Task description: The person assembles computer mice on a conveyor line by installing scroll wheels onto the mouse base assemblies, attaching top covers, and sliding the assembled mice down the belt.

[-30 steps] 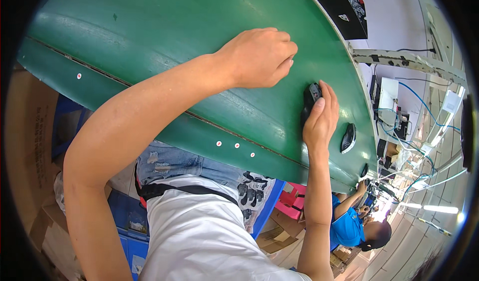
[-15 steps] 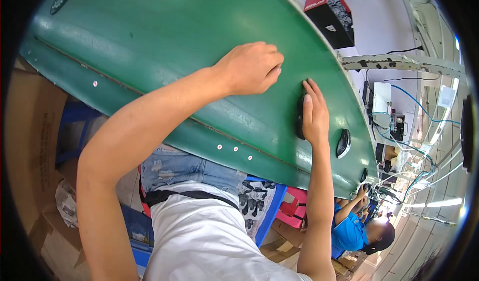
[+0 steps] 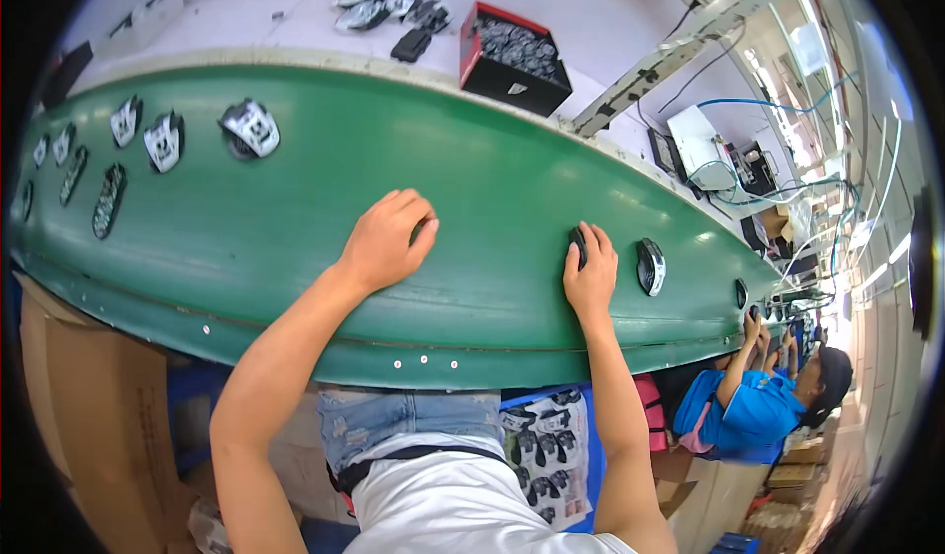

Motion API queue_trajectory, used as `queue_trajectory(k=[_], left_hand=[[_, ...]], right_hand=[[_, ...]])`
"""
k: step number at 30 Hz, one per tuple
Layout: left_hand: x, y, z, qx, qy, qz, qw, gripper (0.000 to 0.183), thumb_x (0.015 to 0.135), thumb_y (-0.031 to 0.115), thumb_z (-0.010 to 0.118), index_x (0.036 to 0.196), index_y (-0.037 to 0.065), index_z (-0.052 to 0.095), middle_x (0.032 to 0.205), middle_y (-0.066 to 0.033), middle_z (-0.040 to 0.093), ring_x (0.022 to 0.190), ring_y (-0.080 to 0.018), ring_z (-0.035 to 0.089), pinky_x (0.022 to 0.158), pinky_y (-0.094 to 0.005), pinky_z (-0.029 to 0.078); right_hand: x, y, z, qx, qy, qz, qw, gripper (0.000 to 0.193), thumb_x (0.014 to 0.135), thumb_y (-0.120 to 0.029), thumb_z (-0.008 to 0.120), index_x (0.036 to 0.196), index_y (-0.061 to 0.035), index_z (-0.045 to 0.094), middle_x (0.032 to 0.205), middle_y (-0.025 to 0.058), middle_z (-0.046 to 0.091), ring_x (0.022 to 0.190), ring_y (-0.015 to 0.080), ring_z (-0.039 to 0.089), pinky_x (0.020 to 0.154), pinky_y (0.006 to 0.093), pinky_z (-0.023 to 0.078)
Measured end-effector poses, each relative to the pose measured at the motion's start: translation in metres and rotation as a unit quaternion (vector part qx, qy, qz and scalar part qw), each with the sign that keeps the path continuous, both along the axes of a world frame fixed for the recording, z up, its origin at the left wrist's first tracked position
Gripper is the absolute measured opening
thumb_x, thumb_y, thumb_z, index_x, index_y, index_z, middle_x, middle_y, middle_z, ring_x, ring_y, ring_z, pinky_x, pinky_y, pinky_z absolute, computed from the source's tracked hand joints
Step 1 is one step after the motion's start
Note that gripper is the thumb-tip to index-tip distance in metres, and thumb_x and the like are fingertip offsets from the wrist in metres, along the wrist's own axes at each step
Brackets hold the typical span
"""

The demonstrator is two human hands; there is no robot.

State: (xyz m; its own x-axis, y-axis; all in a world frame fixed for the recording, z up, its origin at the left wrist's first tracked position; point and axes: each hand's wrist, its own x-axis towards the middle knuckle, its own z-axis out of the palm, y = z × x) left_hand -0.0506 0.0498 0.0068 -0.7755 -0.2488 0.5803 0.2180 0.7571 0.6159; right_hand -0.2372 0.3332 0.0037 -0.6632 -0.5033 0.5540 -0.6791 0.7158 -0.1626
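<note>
Over the green conveyor belt [image 3: 492, 298], my left hand [image 3: 392, 239] hovers with its fingers curled in. There is a dark spot between its thumb and fingers, but I cannot make out what it is. My right hand [image 3: 594, 274], farther right, is wrapped over a black computer mouse [image 3: 579, 246] that rests on the belt. A black and silver mouse [image 3: 650, 267] lies just right of that hand. At the left end of the belt sit white and black mouse parts [image 3: 251, 128] and long dark speckled pieces [image 3: 109, 201].
Behind the belt, a black and red box [image 3: 517, 57] full of small parts stands on a white ledge, beside loose mouse parts [image 3: 413, 42]. A metal post [image 3: 669, 47] rises there. At the right, a co-worker in a blue shirt [image 3: 738, 406] reaches to the belt.
My view has swung toward the left and levelled out, bringing the mouse parts at the left end into sight. My right hand still covers the black mouse; the left stays curled.
</note>
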Motion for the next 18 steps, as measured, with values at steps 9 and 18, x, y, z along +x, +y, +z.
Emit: queue_trajectory(k=[9, 18], left_hand=[[0.018, -0.126, 0.028, -0.138, 0.004, 0.356, 0.924, 0.044, 0.084, 0.015, 0.066, 0.124, 0.001, 0.054, 0.135, -0.0228, 0.049, 0.128, -0.0438, 0.043, 0.107, -0.0515, 0.037], [0.03, -0.17, -0.035, -0.107, -0.085, 0.441, 0.887, 0.067, 0.083, 0.038, 0.071, 0.14, 0.011, 0.048, 0.145, -0.0256, 0.039, 0.127, -0.0484, 0.042, 0.106, -0.0554, 0.036]], right_hand=[[-0.003, 0.011, -0.008, -0.001, 0.021, 0.014, 1.0, 0.045, 0.087, -0.017, 0.062, 0.13, -0.0027, 0.058, 0.131, 0.0198, 0.057, 0.116, 0.0399, 0.055, 0.098, 0.0468, 0.047], [-0.01, 0.008, 0.015, 0.08, -0.017, 0.042, 0.996, 0.054, 0.087, -0.031, 0.068, 0.131, -0.0035, 0.054, 0.136, 0.0208, 0.05, 0.123, 0.0411, 0.047, 0.104, 0.0513, 0.037]])
